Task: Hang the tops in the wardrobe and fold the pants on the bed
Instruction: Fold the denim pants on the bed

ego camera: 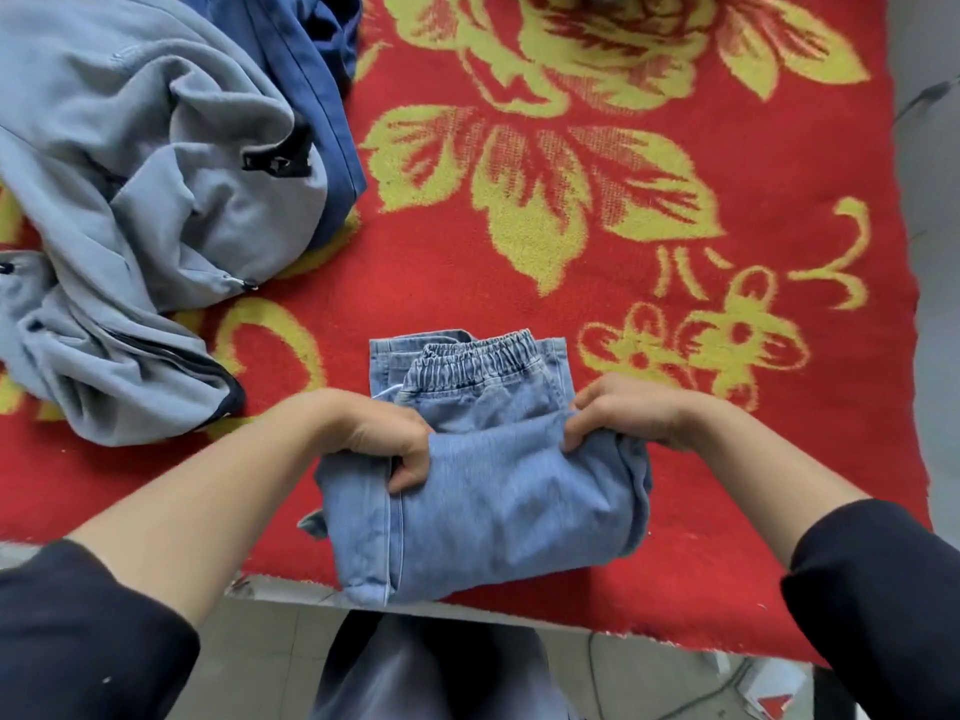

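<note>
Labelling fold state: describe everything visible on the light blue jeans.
The light blue jeans look like washed denim, with a gathered elastic waistband at the far end. They lie partly folded on the red floral blanket by its near edge, a near layer doubled over the rest. The left hand and right hand grip that layer's far edge, one at each side.

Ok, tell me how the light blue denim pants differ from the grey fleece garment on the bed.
The light blue denim pants are folded into a compact stack; the grey fleece garment lies crumpled and spread out. The left hand and right hand hold the pants; no hand touches the grey garment. The pants sit at the bed's near edge, the grey garment further left. Both rest on the red flowered blanket.
</note>
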{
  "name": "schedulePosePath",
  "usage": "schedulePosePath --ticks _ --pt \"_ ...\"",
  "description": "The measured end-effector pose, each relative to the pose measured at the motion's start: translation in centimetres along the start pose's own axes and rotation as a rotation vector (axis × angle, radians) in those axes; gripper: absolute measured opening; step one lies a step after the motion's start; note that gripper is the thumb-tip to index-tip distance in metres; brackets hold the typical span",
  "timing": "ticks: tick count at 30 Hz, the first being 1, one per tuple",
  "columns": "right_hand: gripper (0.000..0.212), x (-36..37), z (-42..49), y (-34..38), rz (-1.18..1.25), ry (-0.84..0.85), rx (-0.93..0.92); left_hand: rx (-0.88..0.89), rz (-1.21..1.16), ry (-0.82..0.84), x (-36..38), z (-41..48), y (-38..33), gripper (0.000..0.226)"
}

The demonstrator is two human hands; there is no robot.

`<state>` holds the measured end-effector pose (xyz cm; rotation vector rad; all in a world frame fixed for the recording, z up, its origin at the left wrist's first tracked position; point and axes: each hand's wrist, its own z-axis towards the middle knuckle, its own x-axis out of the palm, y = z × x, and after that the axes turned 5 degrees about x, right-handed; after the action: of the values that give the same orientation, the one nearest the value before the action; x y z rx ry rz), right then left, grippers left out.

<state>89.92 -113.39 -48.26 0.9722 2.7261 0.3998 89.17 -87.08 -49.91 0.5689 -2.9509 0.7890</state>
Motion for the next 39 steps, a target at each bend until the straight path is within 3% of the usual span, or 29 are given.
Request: schedulePosePath --ticks 7,10,12,13,16,18,22,28,33,36,39 --pt "0.024 -3.6 3.5 2.8 -0.175 -0.335 -0.161 0.056 0.331 -0.354 -6.9 0.9 -2.5 0.021" --pt "0.024 -3.1 5.1 2.7 -0.422 -0.509 -0.128 0.088 0.560 -0.686 -6.3 2.6 -1.8 0.031" --pt "0.036 -2.0 5.9 2.5 -0.528 -0.623 -0.220 0.207 0.622 -0.964 -4.3 3.8 -1.2 0.040" --pt "0.040 -1.4 6.2 2.6 -0.498 -0.634 -0.304 0.273 0.599 -1.014 -3.1 4.3 -0.8 0.046" --pt "0.048 0.1 7.4 2.7 -0.409 -0.517 -0.424 0.212 0.665 -0.883 -0.2 5.7 0.4 0.066" --pt "0.061 0.6 8.5 2.8 -0.468 -0.435 -0.364 0.145 0.662 -0.818 -0.1 6.8 1.2 0.063" --pt "0.078 0.1 10.5 4.2 -0.543 -0.362 -0.217 0.181 0.596 -0.713 -3.1 8.3 1.5 0.069" --pt "0.071 -1.3 11.4 6.2 -0.691 -0.296 -0.158 0.075 0.505 -0.687 -5.7 8.7 0.4 0.092" --pt "0.083 -1.1 11.5 7.0 -0.599 -0.144 -0.039 -0.027 0.542 -0.581 -5.4 8.1 0.3 0.086" --pt "0.051 -0.1 10.4 6.6 -0.594 -0.061 -0.047 -0.004 0.513 -0.498 -5.2 6.8 0.7 0.065" --pt "0.025 1.9 8.4 4.8 -0.642 -0.177 -0.171 0.055 0.533 -0.463 -3.3 4.8 1.3 0.069"
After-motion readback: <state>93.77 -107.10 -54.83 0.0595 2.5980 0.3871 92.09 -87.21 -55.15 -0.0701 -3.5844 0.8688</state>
